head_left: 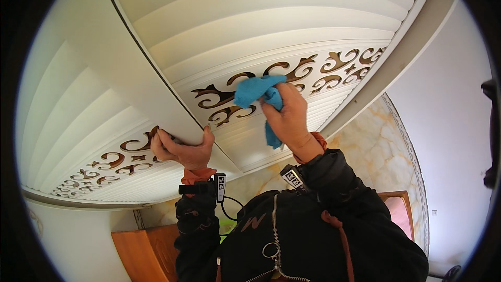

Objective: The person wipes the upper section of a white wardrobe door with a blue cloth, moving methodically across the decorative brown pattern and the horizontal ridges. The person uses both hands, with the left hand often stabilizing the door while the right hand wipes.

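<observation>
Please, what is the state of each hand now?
Left hand: gripping the left white door by its edge.
Right hand: closed, holding a blue cloth.

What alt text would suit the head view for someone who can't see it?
A bare right hand holds a blue cloth against brown scrollwork on a white louvred door, while the left hand grips the neighbouring door's frame.

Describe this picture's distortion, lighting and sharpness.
Head view: fisheye distortion bows the slats into arcs, with black vignetting at the rim; head view: the wall at right is bright and bluish, while the black jacket loses fold detail; head view: the left hand, right hand and blue cloth look fairly sharp, without obvious motion blur.
</observation>
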The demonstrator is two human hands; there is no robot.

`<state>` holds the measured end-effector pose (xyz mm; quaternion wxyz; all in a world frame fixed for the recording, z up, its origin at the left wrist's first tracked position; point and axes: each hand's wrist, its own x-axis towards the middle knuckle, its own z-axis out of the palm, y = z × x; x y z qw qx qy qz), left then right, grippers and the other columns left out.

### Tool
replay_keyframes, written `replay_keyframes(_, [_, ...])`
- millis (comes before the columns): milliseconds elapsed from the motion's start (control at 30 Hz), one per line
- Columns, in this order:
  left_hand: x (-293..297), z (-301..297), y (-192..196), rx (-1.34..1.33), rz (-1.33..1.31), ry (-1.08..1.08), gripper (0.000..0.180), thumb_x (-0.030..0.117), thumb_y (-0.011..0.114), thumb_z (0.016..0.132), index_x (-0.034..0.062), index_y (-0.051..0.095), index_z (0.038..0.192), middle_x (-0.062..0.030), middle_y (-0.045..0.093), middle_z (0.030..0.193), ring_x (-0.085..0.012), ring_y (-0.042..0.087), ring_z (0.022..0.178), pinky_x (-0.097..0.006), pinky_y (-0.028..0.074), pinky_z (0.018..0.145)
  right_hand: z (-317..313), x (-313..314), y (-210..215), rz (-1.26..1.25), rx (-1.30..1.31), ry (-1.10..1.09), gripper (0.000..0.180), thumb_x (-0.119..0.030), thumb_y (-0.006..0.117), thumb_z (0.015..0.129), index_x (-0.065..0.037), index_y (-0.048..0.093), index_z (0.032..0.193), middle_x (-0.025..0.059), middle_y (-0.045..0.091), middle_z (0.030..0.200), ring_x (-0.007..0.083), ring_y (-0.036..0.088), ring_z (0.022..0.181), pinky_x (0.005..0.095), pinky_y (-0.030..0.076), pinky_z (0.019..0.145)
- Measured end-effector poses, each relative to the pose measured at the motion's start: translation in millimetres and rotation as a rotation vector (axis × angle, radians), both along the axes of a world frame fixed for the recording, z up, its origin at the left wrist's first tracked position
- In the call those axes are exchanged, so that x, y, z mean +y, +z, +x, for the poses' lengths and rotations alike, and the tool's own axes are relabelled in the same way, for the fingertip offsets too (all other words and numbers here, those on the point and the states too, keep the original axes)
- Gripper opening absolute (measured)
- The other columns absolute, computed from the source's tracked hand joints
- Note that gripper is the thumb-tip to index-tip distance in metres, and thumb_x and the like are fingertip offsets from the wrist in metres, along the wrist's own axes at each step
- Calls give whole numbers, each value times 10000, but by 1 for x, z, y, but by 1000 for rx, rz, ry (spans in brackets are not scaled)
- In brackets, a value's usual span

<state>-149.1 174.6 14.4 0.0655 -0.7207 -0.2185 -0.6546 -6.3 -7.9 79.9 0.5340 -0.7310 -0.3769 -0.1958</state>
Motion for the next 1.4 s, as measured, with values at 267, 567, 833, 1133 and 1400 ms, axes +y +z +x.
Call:
replay_keyframes(267, [-1,-1,0,2,-27,-20,1015,358,841,600,-50,362,1397,-198,283,1317,-378,342,1171,-545,372,909,10,-1,18,155,59,10,412,-3,687,706,-61,653,1113,139,643,959,329,639,823,371,521,709])
replay_keyframes(567, [3,-2,-1,1,-5,-38,985,315,816,638,-69,353,1418,-209,297,1338,-368,345,1196,-517,396,917,22,-24,10,-159,-133,-192,529,-46,700,719,-91,609,1238,123,660,966,331,658,769,372,530,639])
replay_keyframes(833, [4,-2,-1,-2,-15,-16,1021,338,839,579,-72,369,1388,-190,300,1295,-378,351,1165,-538,374,896,26,-40,11,13,379,205,359,-56,695,791,-37,641,1145,124,693,993,227,681,843,308,532,718])
replay_keyframes(1133, [4,-1,-3,-5,2,4,1015,293,807,607,-41,327,1437,-216,308,1343,-388,371,1201,-524,396,944,54,-43,4,-9,-270,-250,473,1,697,773,-30,582,1230,159,604,1001,333,622,848,385,519,703])
replay_keyframes(1400, [3,-2,-2,5,0,16,1009,316,798,635,-35,317,1450,-219,312,1351,-387,365,1218,-525,384,961,26,-30,-16,-82,-179,-157,514,-29,716,701,-78,608,1201,148,616,1003,344,647,795,376,530,654])
